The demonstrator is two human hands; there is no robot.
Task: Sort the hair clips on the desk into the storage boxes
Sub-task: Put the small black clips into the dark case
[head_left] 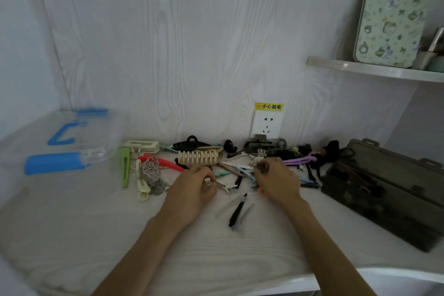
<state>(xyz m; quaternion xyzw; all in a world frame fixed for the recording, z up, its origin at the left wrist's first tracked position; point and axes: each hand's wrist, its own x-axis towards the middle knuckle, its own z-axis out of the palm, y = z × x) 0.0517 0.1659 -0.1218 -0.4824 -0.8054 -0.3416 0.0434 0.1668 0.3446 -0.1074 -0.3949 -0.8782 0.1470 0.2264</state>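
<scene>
Several hair clips lie in a row along the back of the white desk (72, 235): a beige claw clip (198, 157), a green snap clip (125, 166), a red clip (165, 163), purple clips (299, 160) and black ones. My left hand (192, 190) has its fingers curled round a small metal clip with a white end (208, 181). My right hand (276, 182) pinches a small dark clip (263, 167) at the fingertips. A black clip (236, 214) lies alone in front of both hands. A clear box with blue latches (72, 142) stands at the left, a dark open box (384, 190) at the right.
A wall socket with a yellow warning label (266, 125) sits behind the clips. A shelf (374, 71) at the upper right carries a patterned tin (391, 14). The desk's front edge (360, 274) curves away at the lower right.
</scene>
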